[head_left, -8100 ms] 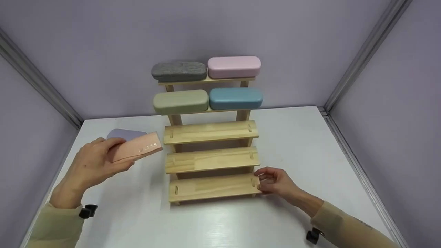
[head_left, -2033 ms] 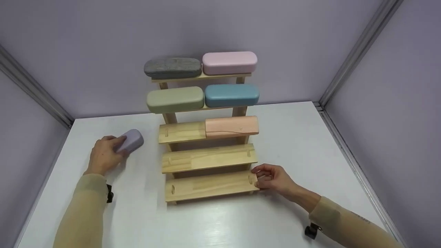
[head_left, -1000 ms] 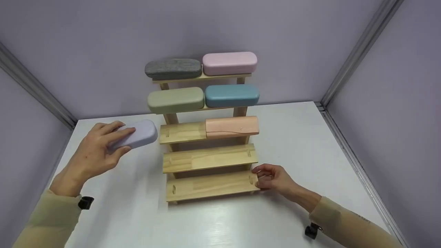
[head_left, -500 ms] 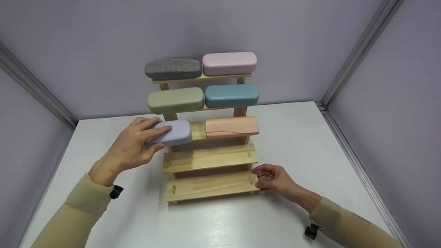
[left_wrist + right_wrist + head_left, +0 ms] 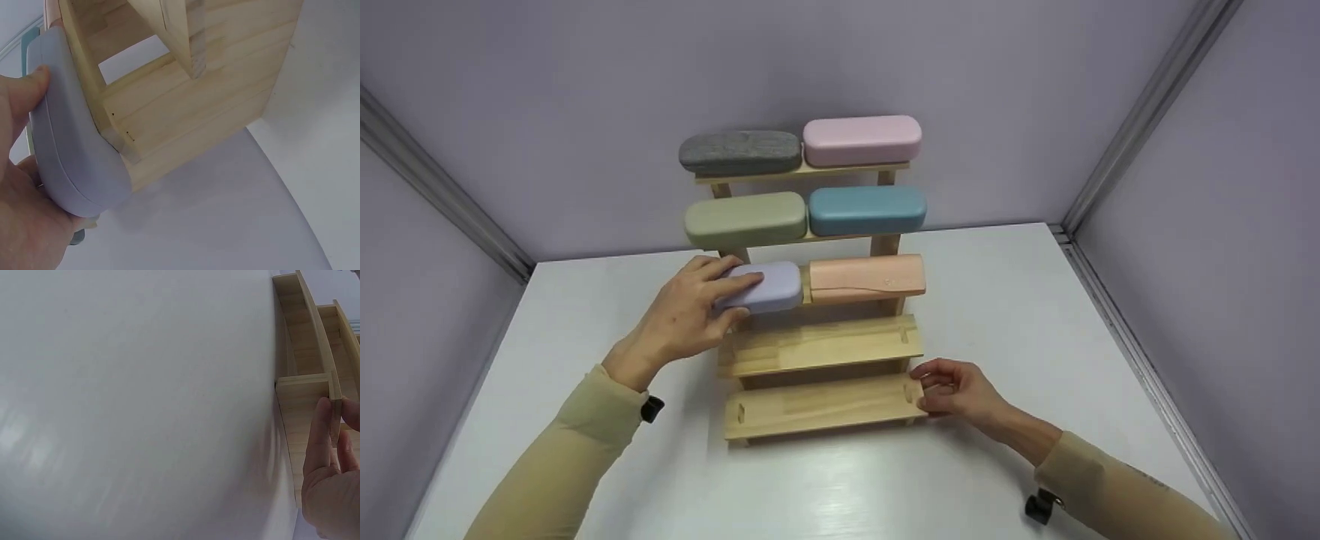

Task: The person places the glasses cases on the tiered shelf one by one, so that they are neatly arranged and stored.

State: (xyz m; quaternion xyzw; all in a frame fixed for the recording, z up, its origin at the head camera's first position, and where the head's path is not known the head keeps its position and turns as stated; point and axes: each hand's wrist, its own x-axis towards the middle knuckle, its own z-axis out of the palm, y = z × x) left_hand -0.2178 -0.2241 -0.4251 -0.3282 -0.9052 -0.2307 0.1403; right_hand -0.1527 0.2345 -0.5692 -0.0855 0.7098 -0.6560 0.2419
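My left hand (image 5: 681, 313) grips a lavender glasses case (image 5: 775, 286) by its left end, over the left half of the third shelf from the top. In the left wrist view the lavender case (image 5: 70, 126) lies along the shelf's wooden edge, thumb on one side and fingers behind. To its right on that shelf sits a peach glasses case (image 5: 867, 277), a narrow gap between them. My right hand (image 5: 966, 393) pinches the right end of the bottom shelf (image 5: 825, 407) of the wooden stepped rack; the right wrist view shows thumb and fingers on either side of the board (image 5: 335, 402).
On the top shelf are a grey fabric case (image 5: 740, 152) and a pink case (image 5: 862, 140). Below them sit a green case (image 5: 746, 217) and a blue case (image 5: 868, 210). The rack stands on a white table (image 5: 997, 300) against lilac walls (image 5: 607, 112).
The peach case went from my left hand onto the third shelf. My left hand then took the lavender case from the table and carried it right onto that shelf. My right hand stayed put.
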